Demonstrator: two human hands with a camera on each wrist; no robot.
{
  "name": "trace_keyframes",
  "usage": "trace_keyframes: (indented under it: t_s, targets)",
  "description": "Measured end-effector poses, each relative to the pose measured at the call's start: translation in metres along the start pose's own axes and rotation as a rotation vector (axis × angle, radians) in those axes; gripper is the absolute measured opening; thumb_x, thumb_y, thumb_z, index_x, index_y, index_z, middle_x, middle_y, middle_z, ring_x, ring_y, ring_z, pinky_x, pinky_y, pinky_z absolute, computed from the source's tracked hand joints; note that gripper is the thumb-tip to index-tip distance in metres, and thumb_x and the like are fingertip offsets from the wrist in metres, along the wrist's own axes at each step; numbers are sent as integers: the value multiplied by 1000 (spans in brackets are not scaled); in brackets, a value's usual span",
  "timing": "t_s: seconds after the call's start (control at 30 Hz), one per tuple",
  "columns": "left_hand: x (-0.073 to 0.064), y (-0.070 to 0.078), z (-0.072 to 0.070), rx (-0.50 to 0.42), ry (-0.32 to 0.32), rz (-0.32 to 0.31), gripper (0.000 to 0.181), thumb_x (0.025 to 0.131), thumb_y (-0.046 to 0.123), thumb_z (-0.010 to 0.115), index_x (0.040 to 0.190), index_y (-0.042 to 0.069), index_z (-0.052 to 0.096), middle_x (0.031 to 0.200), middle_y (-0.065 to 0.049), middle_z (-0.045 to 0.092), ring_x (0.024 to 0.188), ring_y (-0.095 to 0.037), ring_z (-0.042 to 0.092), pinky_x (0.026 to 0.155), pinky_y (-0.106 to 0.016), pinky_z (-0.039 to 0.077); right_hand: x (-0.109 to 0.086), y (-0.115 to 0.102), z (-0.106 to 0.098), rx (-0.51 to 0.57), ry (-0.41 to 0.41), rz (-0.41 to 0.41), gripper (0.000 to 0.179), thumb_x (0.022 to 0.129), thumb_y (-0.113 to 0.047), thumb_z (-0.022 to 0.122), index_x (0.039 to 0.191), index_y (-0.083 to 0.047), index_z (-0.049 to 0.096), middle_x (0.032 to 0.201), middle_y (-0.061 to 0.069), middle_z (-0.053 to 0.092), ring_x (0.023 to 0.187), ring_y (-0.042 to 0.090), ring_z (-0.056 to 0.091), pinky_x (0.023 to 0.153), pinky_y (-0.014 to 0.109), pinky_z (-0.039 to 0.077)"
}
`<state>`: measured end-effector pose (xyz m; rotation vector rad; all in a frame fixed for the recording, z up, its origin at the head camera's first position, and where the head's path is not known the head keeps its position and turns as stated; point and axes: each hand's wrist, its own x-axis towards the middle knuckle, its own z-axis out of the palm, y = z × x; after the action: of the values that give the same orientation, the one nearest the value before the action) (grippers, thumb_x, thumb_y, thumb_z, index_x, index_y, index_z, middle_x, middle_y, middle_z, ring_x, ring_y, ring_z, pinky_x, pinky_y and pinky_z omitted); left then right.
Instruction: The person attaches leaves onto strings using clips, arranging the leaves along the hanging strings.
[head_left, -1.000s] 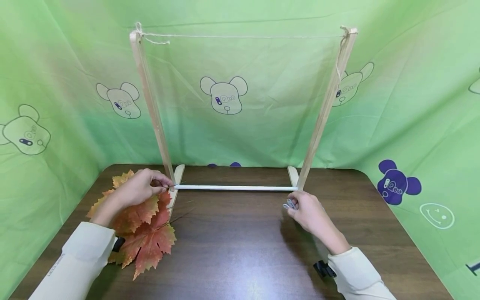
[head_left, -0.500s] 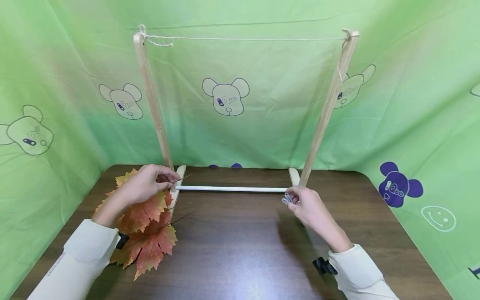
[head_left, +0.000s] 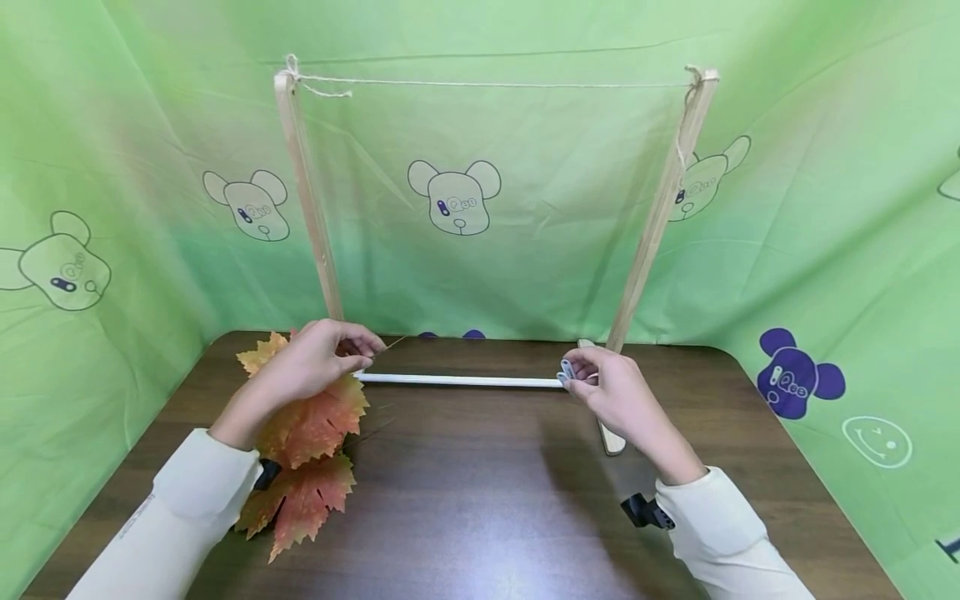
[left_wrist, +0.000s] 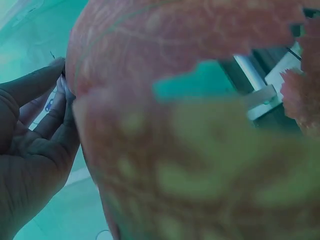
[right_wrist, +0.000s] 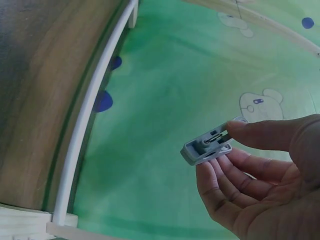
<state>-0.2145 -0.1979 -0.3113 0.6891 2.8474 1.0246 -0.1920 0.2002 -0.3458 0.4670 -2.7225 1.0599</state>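
My left hand (head_left: 322,358) pinches the thin stem of an artificial autumn leaf (left_wrist: 150,45), which hangs under the palm and fills much of the left wrist view. More red-orange leaves (head_left: 307,500) lie on the table below that hand, partly hidden by it. Between thumb and fingers, my right hand (head_left: 622,396) holds a grey-blue plastic clothespin (right_wrist: 205,145), clear of the table. Both hands are raised near the white crossbar (head_left: 465,381) of a wooden frame, whose left post (head_left: 311,200) and right post (head_left: 656,225) stand behind them.
A string (head_left: 487,84) is tied taut between the tops of the posts, with loose ends at both knots. The right wooden foot (head_left: 611,437) rests on the brown table (head_left: 465,483). Green printed cloth (head_left: 525,275) surrounds the table at the back and sides.
My left hand has risen slightly and moved right with the leaf, its stem now pointing past the left post. The right hand has moved up and a little left with the clothespin.
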Motion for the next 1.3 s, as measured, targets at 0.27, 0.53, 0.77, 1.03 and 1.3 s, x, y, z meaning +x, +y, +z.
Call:
trace_keyframes:
  t_s: [0.27,0.53,0.77,1.03,1.3]
  targets:
    - [7,9,3,-31,34,-16,16,99,4,70,113,6,78,96,-6,76,87,-18,68,75,-29,56,5,-9,-5,34,5,-9,25,90,5,72,115,7,71,98,16,73,93,26,69,85,39,61]
    - [13,17,4,-68,109,-36,12,100,10,71,110,9,79,98,-6,77,94,-20,70,82,-34,55,13,-25,-11,100,15,-32,28,91,5,73,119,5,71,100,16,72,96,25,67,89,42,61]
    - [19,27,5,-120,204,-61,12,99,12,74,110,9,79,102,-8,79,90,-21,70,79,-34,54,22,-38,-13,129,33,-50,29,93,3,73,122,3,71,105,16,73,96,22,67,88,32,60]
    - [30,36,7,-193,327,-49,12,100,16,73,108,8,78,99,-9,78,85,-21,67,75,-30,53,32,-58,-12,194,73,-71,29,93,3,73,123,2,71,107,17,73,99,23,68,87,26,59]
    - [43,41,2,-307,461,2,13,99,16,74,105,6,78,89,-8,73,74,-15,62,65,-22,50,50,-75,-11,243,44,-81,29,94,2,72,123,1,70,105,16,73,98,21,67,91,28,59]
